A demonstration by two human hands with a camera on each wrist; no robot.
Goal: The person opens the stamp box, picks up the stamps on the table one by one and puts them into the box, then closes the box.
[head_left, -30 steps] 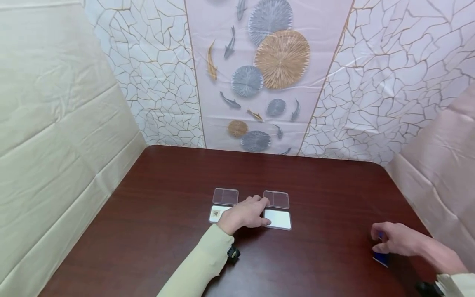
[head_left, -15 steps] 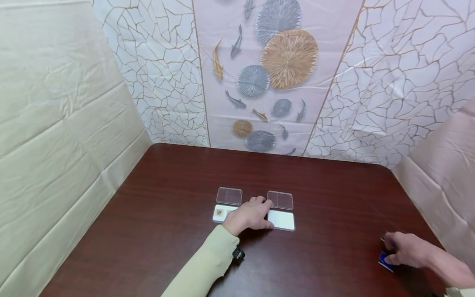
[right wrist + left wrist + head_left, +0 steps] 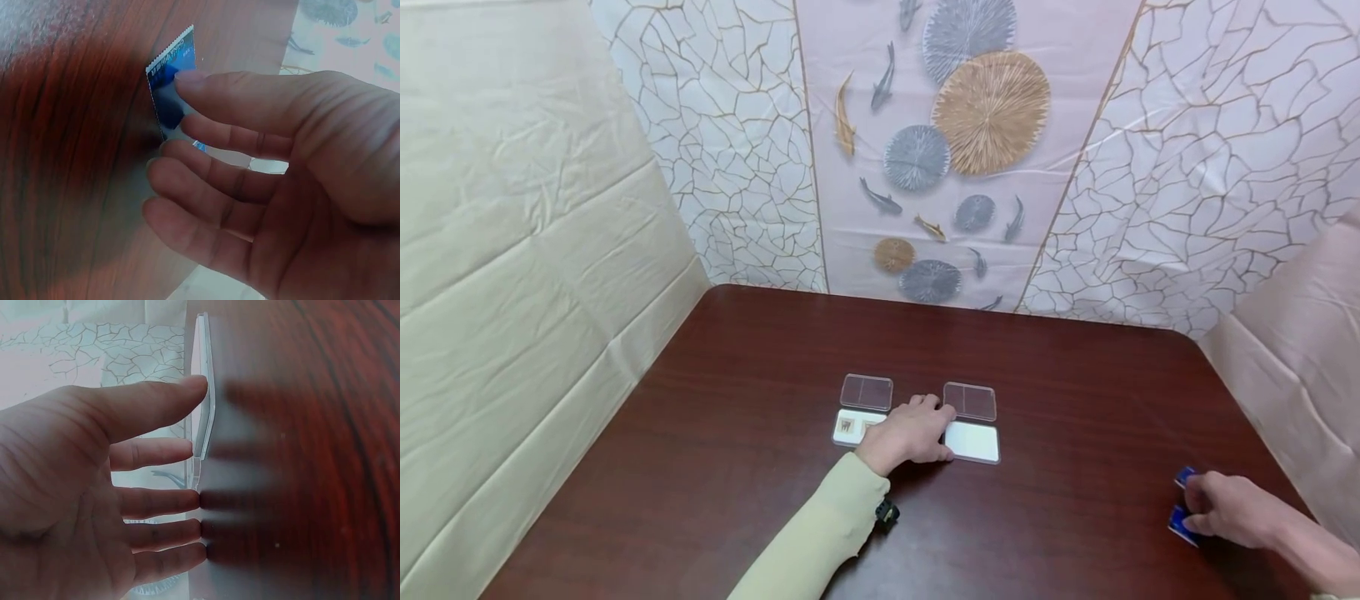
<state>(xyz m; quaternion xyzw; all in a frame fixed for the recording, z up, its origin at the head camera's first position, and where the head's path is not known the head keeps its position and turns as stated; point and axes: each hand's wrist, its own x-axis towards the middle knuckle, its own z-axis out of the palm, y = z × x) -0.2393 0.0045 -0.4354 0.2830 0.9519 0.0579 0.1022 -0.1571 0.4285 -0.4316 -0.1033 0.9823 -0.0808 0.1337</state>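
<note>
My left hand (image 3: 913, 433) lies between two opened flat cases. In the left wrist view its fingers (image 3: 165, 499) are straight, their tips at the tabletop; thumb and index finger are at the end of the right case (image 3: 207, 381). The right case's white tray (image 3: 972, 442) and clear lid (image 3: 970, 402) show in the head view. At the right, my right hand (image 3: 1236, 508) has curled fingers and holds a small blue packet (image 3: 169, 94) with a serrated edge between thumb and index finger. Part of the packet (image 3: 1182, 525) is hidden by the hand.
The left case has a clear lid (image 3: 867, 392) and a white tray (image 3: 850, 426) with small stamp-like pictures, partly covered by my left hand. A dark reddish wooden table (image 3: 760, 358) bears everything. Patterned and cream cloths (image 3: 730, 150) hang along its back and sides.
My right hand has shifted slightly right and nearer to me at the blue packet, uncovering more of it. My left hand stays by the cases. The head view has turned a little left.
</note>
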